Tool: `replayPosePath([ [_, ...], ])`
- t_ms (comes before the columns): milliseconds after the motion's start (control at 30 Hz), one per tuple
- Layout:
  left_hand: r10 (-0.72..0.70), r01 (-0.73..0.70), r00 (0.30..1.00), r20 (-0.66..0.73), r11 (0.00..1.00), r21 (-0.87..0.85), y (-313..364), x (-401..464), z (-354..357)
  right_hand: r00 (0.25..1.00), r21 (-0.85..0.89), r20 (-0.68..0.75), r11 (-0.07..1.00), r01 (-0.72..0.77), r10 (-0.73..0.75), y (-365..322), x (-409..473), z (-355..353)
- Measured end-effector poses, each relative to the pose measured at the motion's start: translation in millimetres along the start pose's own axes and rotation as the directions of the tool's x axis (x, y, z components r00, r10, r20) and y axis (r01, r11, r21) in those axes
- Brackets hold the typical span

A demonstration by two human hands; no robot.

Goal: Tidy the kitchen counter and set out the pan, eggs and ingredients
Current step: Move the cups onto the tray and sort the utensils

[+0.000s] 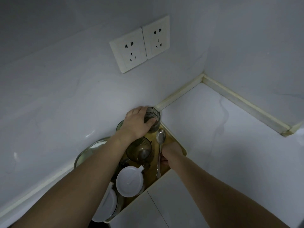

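My left hand grips a dark ribbed glass from the side at the far end of a yellowish tray that stands against the wall. My right hand pinches the handle of a metal spoon, whose bowl lies face up on the tray just right of the glass. Another brownish glass stands upright in the tray between my forearms. Nearer to me in the tray are a white round lid with a tab and a white lidded container.
A glass bowl sits left of the tray by the wall, partly under my left forearm. Two wall sockets are above. White counter stretches right to a corner with a raised cream trim.
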State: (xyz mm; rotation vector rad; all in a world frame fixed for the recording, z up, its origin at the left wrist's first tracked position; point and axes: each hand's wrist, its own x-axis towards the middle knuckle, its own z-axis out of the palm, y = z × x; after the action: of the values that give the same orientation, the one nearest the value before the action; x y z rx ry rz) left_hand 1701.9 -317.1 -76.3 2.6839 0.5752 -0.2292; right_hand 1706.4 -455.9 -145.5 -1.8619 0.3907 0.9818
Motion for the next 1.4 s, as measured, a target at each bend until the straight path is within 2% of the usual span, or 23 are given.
replayPosePath([
  [200,0.025,-0.027,0.998,-0.054,0.999,-0.027,-11.4,-6.9,-4.4,0.996,0.112,-0.002,0.99,-0.085,0.086,-6.8,-10.0,-8.7],
  [300,0.025,-0.028,0.997,-0.072,0.998,-0.05,-13.3,-10.8,-8.4,0.996,0.081,-0.047,0.994,-0.073,0.077,-9.0,-8.5,-8.7],
  [400,0.014,-0.019,0.996,-0.083,0.998,-0.057,-12.8,-18.0,-11.6,0.997,-0.039,-0.064,0.999,-0.032,0.029,-5.4,-6.1,-6.0],
  [467,0.007,-0.013,0.996,-0.089,0.998,-0.066,-11.0,-22.8,-13.1,0.997,-0.21,-0.027,0.976,0.064,-0.071,0.5,-3.8,-5.3],
  [567,-0.001,-0.007,0.994,-0.106,0.997,-0.074,-10.2,-29.6,-16.8,0.967,-0.46,0.059,0.853,0.248,-0.249,9.6,-4.6,-2.3],
  [700,-0.027,0.016,0.993,-0.115,0.996,-0.091,-14.8,-34.7,-19.8,0.923,-0.61,0.079,0.714,0.344,-0.377,19.7,-3.7,2.1],
  [1167,-0.026,0.017,0.994,-0.11,0.996,-0.088,-16.4,-35.0,-21.4,0.878,-0.68,0.045,0.629,0.377,-0.477,19.3,3.2,-1.7],
  [1400,-0.059,0.043,0.993,-0.102,0.988,-0.149,-18.0,-39.2,-23.8,0.873,-0.628,0.029,0.671,0.395,-0.487,17.7,-2.4,-5.5],
])
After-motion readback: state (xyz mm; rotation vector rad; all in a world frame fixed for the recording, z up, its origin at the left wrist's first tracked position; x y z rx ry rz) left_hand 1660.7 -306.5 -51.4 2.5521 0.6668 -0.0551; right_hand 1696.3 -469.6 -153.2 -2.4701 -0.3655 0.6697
